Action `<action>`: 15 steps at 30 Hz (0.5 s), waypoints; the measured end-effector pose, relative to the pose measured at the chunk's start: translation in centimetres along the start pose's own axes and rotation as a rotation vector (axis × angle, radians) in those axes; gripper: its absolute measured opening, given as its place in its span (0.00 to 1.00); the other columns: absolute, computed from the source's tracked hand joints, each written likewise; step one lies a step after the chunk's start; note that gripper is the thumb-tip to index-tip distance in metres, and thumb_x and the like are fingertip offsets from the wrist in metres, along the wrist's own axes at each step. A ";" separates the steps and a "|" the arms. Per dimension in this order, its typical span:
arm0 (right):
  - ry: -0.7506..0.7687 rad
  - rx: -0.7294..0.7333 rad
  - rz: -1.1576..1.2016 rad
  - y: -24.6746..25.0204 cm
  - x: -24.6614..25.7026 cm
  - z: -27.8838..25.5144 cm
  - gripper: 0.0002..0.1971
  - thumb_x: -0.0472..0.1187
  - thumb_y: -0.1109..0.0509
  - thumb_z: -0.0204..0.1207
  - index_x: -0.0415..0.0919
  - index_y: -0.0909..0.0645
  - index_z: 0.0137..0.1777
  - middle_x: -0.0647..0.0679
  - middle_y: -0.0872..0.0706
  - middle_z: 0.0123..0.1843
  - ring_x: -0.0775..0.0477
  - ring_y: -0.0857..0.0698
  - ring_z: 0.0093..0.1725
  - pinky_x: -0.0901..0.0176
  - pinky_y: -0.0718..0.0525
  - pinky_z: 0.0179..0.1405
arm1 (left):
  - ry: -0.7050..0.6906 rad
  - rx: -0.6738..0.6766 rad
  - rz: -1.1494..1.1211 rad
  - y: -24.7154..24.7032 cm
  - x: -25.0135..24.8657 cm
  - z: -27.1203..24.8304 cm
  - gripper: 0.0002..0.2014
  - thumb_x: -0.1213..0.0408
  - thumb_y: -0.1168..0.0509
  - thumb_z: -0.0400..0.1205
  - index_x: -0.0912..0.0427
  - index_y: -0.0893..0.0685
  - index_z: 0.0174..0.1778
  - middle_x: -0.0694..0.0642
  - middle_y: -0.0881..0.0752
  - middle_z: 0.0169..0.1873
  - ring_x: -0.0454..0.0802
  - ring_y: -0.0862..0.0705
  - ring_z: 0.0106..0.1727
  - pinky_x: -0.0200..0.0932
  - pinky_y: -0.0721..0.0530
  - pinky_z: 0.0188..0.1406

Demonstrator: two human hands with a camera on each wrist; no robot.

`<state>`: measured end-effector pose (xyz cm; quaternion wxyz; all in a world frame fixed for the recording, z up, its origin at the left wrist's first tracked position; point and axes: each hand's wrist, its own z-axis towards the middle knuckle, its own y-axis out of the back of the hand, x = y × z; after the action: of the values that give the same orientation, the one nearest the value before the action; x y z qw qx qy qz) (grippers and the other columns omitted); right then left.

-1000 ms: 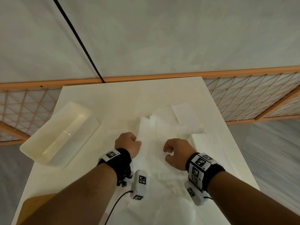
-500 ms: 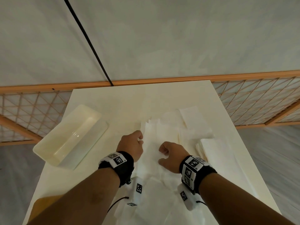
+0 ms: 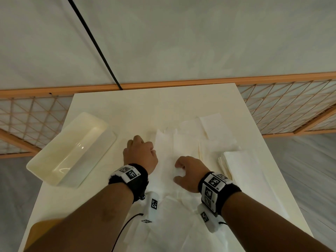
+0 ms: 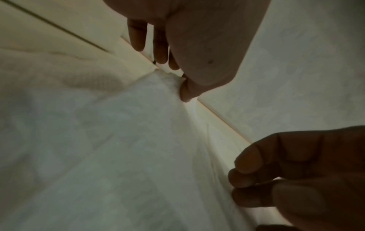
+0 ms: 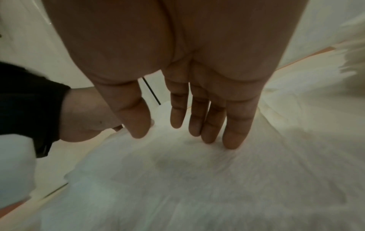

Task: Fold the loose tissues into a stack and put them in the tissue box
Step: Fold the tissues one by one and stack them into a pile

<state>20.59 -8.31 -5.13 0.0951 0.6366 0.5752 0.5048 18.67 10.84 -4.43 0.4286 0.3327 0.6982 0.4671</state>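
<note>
The pale tabletop (image 3: 112,106) runs away from the person, with a wooden lattice fence (image 3: 291,106) behind its far edge. On its left side, at an angle, sits the tissue box (image 3: 45,164), an open cream tub with nothing visible in it. Loose tissues (image 3: 187,142) spread over the middle of the tabletop in overlapping sheets, and a folded stack (image 3: 240,164) lies at the right, just beside them. One large sheet (image 3: 167,215) stretches from the near edge up between the two wrists.

The left hand (image 3: 141,153) sits at the left border of that sheet. The left wrist view shows thumb and forefinger (image 4: 186,92) pinching the sheet's edge, the other fingers hanging loosely beyond it. The right hand (image 3: 189,173) rests on the sheet further right. In the head view its fingers look curled, while the right wrist view shows the fingers (image 5: 235,129) fairly straight, tips touching or just above the paper and gripping nothing.

The step in hand appears to be folding a single sheet: one side is pinched and ready to be carried across while the other hand pins the paper down. The task looks partly done, since a stack exists but many tissues lie loose and the box holds none.

The next move likely calls for drawing the pinched edge over towards the right hand, matching it to the opposite edge, then pressing the crease flat. Thin paper tears and drags easily, so a light pull suits it.
</note>
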 end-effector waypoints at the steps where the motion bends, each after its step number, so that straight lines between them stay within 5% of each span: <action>1: -0.003 -0.024 0.036 0.1 0.0 0.0 0.22 0.52 0.24 0.77 0.49 0.22 0.69 0.55 0.22 0.61 0.51 0.20 0.63 0.59 0.21 0.64 | -0.018 -0.040 -0.014 0.3 -0.1 0.1 0.07 0.58 0.36 0.85 0.55 0.14 0.51 0.55 0.23 0.57 0.56 0.24 0.60 0.52 0.20 0.56; 6: 0.024 -0.053 0.201 1.0 -0.3 -0.2 0.26 0.45 0.21 0.75 0.47 0.22 0.72 0.57 0.19 0.62 0.54 0.19 0.61 0.62 0.20 0.61 | 0.041 -0.029 -0.236 1.8 0.6 0.3 0.11 0.63 0.38 0.87 0.58 0.27 0.38 0.53 0.21 0.35 0.57 0.22 0.40 0.45 0.29 0.34; 9: -0.031 0.042 0.597 0.9 -0.1 -0.1 0.39 0.41 0.18 0.64 0.43 0.25 0.77 0.53 0.15 0.63 0.50 0.15 0.62 0.52 0.14 0.64 | 0.042 -0.001 -0.322 2.3 0.1 -0.3 0.09 0.60 0.36 0.86 0.59 0.22 0.42 0.52 0.18 0.35 0.54 0.21 0.39 0.43 0.27 0.32; 12: -0.138 0.056 0.983 0.5 0.5 0.0 0.41 0.63 0.22 0.57 0.44 0.20 0.71 0.48 0.12 0.60 0.44 0.12 0.59 0.47 0.12 0.55 | -0.019 0.139 -0.556 2.0 -2.2 -1.5 0.07 0.55 0.31 0.84 0.52 0.16 0.42 0.48 0.10 0.38 0.49 0.12 0.43 0.45 0.17 0.46; 15: -0.251 0.012 0.986 0.3 0.4 0.2 0.46 0.82 0.35 0.57 0.47 0.16 0.65 0.46 0.11 0.60 0.41 0.11 0.57 0.41 0.09 0.55 | -0.079 0.463 -0.700 0.9 -4.0 -3.2 0.11 0.49 0.33 0.85 0.50 0.10 0.48 0.48 0.08 0.46 0.47 0.10 0.51 0.51 0.13 0.57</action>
<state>20.90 -7.99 -4.81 -0.0898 0.8886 0.1932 0.4062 17.49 6.54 -1.79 0.5019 0.1807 0.8385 0.1108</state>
